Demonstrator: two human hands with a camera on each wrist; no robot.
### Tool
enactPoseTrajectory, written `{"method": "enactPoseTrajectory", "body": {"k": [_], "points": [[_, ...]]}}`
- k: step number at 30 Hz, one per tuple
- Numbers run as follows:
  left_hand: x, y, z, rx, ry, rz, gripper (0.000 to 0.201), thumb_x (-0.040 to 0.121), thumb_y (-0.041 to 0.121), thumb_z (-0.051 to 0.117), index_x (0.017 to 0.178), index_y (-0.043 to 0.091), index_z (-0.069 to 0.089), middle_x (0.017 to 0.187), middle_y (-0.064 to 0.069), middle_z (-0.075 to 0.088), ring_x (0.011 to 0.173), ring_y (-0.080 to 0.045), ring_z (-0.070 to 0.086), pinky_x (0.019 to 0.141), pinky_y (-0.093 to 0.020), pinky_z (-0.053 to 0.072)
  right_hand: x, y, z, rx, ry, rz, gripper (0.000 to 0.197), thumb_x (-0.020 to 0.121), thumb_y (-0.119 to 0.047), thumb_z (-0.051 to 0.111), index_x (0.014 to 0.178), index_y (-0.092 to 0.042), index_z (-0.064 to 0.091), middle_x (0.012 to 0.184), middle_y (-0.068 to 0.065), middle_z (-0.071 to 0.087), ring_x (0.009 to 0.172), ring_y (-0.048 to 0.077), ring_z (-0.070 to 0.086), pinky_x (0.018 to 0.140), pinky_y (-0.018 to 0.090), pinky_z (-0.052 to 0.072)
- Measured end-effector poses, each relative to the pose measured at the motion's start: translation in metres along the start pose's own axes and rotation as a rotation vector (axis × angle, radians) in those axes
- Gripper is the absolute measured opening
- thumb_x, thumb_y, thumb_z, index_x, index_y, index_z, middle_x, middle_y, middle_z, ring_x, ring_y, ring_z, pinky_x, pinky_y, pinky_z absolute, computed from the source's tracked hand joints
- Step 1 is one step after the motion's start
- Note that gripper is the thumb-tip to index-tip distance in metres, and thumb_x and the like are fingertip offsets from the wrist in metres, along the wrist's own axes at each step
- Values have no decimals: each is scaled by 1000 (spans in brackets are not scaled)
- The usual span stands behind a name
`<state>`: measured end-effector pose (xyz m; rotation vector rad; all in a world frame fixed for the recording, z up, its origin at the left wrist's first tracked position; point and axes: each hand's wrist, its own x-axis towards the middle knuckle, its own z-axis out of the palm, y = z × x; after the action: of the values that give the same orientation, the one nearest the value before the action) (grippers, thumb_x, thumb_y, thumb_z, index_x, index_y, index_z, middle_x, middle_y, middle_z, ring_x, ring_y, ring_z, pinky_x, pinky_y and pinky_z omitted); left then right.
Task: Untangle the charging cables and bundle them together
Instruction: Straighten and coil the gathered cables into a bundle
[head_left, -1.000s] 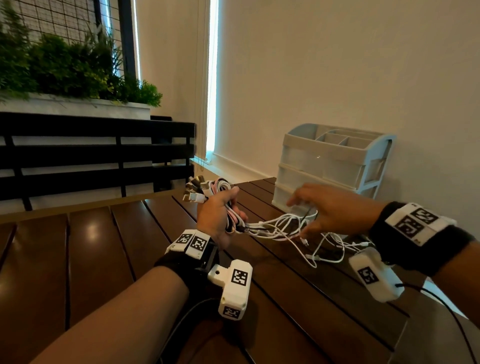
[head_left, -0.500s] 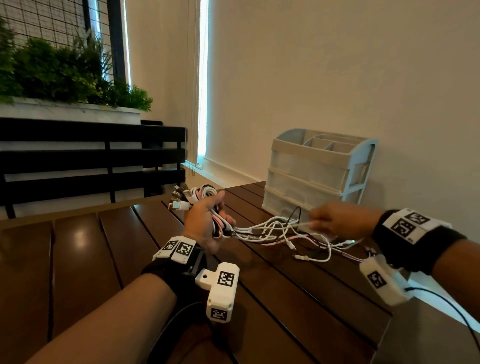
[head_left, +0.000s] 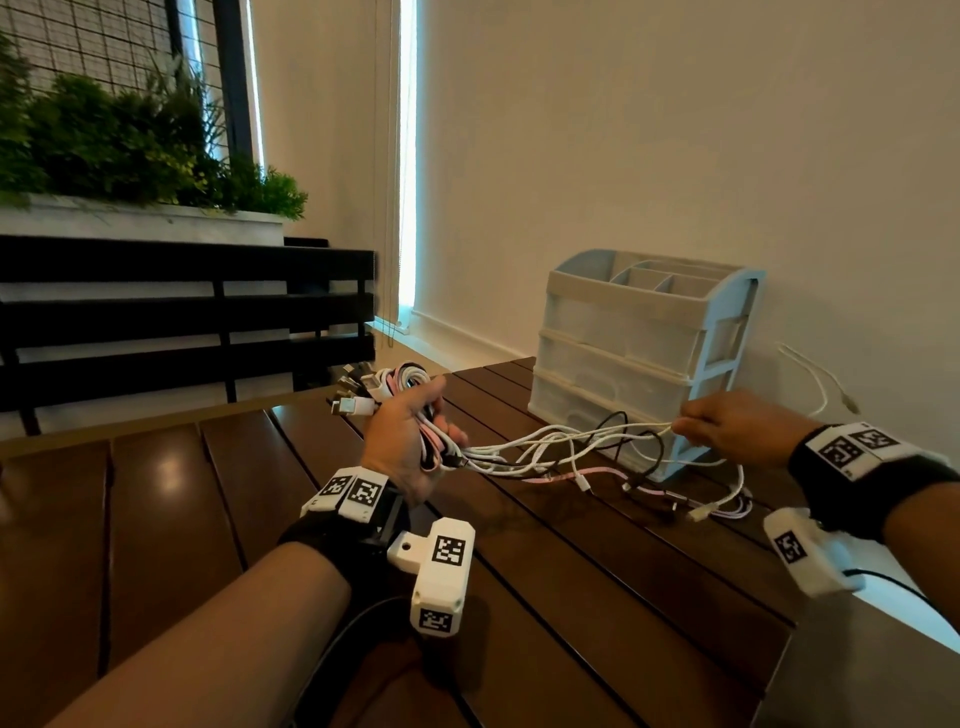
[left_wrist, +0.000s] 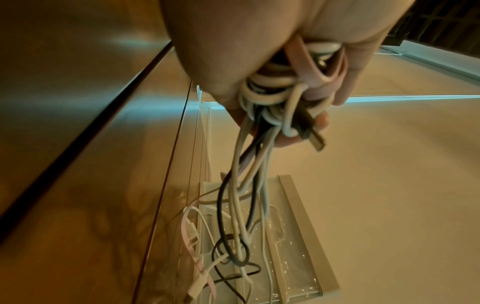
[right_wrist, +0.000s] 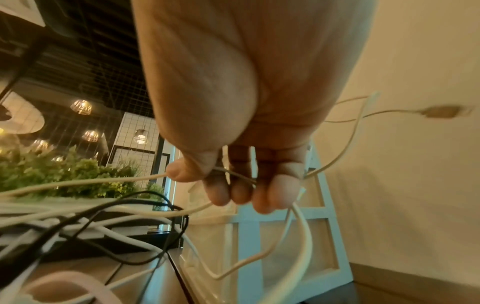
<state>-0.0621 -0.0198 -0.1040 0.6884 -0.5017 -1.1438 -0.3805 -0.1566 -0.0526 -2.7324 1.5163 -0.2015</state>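
My left hand (head_left: 415, 441) grips a bunch of charging cables (head_left: 384, 389), white, pink and black, with several plugs sticking out past the thumb; in the left wrist view the left hand (left_wrist: 293, 98) curls round the cable bunch (left_wrist: 275, 90). Loose strands (head_left: 561, 447) run rightward above the table to my right hand (head_left: 727, 426), which pinches a white cable (head_left: 660, 428); the right hand (right_wrist: 233, 181) holds that white cable (right_wrist: 116, 180) between thumb and fingers. Its free end (head_left: 841, 395) swings behind the hand by the wall. Other cable ends (head_left: 691, 506) lie on the wooden table (head_left: 597, 597).
A pale plastic drawer organiser (head_left: 644, 348) stands on the table's far right against the wall, just behind the stretched cables. A black slatted bench back (head_left: 182, 312) and a planter with green plants (head_left: 130, 145) are at the left rear. The table's right edge (head_left: 789, 629) is near my right wrist.
My right hand has drawn to the right and up with the white cable, stretching the strands away from the left hand's bunch. The cable's free end has lifted off the table.
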Motion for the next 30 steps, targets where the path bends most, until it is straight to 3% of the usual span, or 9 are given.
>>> {"method": "enactPoseTrajectory", "body": {"k": [3, 8, 12, 15, 19, 21, 24, 27, 30], "points": [[1, 0, -1, 23, -2, 16, 31, 87, 22, 60, 61, 12, 50, 42, 0, 40, 35, -17, 44, 48, -26, 45, 2, 0, -4, -151, -77, 21, 37, 100, -40, 40, 84, -12, 57, 75, 3, 56, 68, 16, 51, 65, 27, 39], [4, 0, -4, 20, 8, 18, 30, 87, 23, 61, 61, 11, 51, 42, -1, 40, 36, -16, 42, 49, -26, 45, 2, 10, 1, -202, -229, 125, 29, 99, -42, 43, 85, -20, 56, 88, 0, 59, 82, 16, 55, 80, 30, 44], [10, 4, -12, -18, 35, 16, 29, 85, 23, 63, 61, 12, 50, 42, 0, 39, 38, -16, 40, 51, -26, 44, -3, 23, 2, -142, -207, 229, 37, 99, -46, 40, 79, -19, 55, 80, 0, 59, 71, 13, 52, 66, 24, 38], [11, 5, -15, -17, 46, 18, 30, 86, 23, 63, 61, 12, 50, 43, 0, 39, 38, -16, 40, 49, -26, 44, -8, 31, 1, -221, -206, 320, 32, 102, -38, 37, 83, -18, 54, 88, 3, 59, 76, 13, 51, 70, 24, 36], [11, 6, -16, -7, 48, 36, 30, 87, 23, 62, 62, 12, 50, 42, 0, 40, 37, -16, 43, 50, -26, 46, -14, 47, 3, -240, -163, 333, 27, 101, -34, 41, 75, -27, 42, 81, -5, 51, 71, 5, 46, 68, 24, 37], [11, 6, -16, -6, 52, 44, 31, 88, 23, 61, 61, 12, 50, 41, 1, 40, 37, -16, 43, 52, -26, 46, -17, 50, 4, -96, -136, 309, 9, 99, -23, 48, 92, -23, 54, 100, 2, 61, 88, 14, 55, 78, 27, 41], [10, 5, -15, 2, 53, 49, 31, 89, 24, 60, 61, 12, 50, 41, 1, 40, 35, -15, 44, 50, -25, 46, -18, 46, 5, -118, -156, 348, 43, 93, -1, 44, 133, -18, 48, 133, 9, 54, 117, 24, 52, 92, 29, 40], [10, 4, -15, 5, 57, 38, 31, 88, 23, 60, 62, 12, 50, 41, 0, 40, 35, -16, 44, 49, -25, 46, -18, 30, 1, -327, -289, 410, 44, 93, -10, 45, 137, -13, 44, 129, 9, 58, 105, 19, 58, 75, 18, 44], [10, 2, -13, 22, 51, 35, 31, 88, 24, 61, 61, 12, 50, 41, -1, 40, 35, -18, 46, 52, -27, 46, -20, -3, -14, -453, -379, 397, 22, 96, -16, 45, 108, -10, 63, 96, -1, 62, 79, 10, 57, 56, 8, 42]]}}
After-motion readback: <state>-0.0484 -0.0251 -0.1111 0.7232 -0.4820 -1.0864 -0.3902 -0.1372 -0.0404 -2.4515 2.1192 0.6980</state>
